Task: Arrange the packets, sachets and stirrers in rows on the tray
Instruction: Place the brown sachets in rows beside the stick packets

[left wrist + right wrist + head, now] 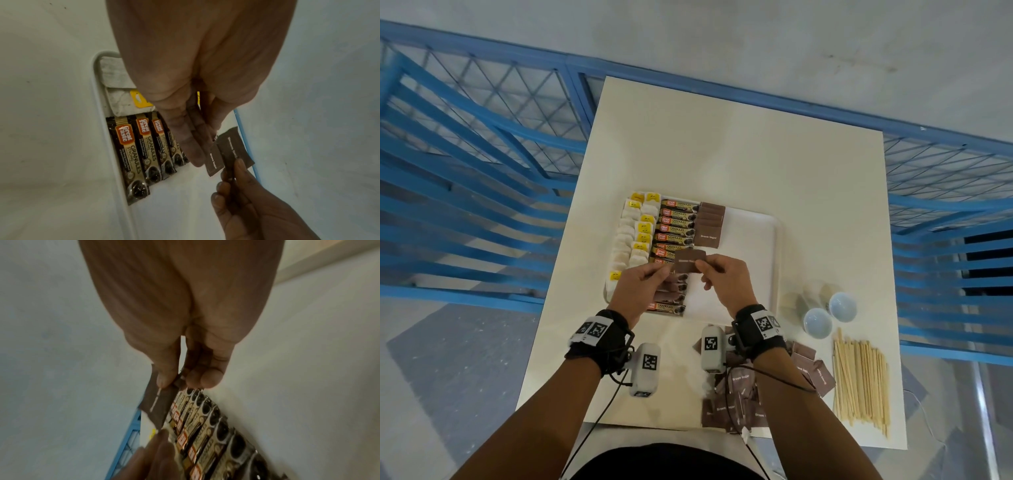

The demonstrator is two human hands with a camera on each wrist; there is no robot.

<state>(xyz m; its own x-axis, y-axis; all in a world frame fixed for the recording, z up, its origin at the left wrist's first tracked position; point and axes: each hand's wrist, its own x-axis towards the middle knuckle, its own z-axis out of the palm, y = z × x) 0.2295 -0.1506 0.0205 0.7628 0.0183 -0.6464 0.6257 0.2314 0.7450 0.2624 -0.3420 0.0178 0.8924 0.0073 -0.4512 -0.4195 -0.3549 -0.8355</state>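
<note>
Brown sugar sachet [690, 261] held above the white tray [756, 219] — right hand [724, 281] pinches its right edge, left hand [642, 289] grips a stack of sachets [212, 160]. Tray rows: tea bags [635, 233], coffee sticks [676, 228], sachet row [710, 222]. Stirrers [861, 380] and loose sachets [736, 401] lie on the tabletop [722, 154].

Coffee sticks [131, 155] read "Great Taste GRANULES STRONG" (small print is unreadable). Brown sachets [709, 236] read "Brown Sugar", incl. those in the pile [736, 394].
</note>
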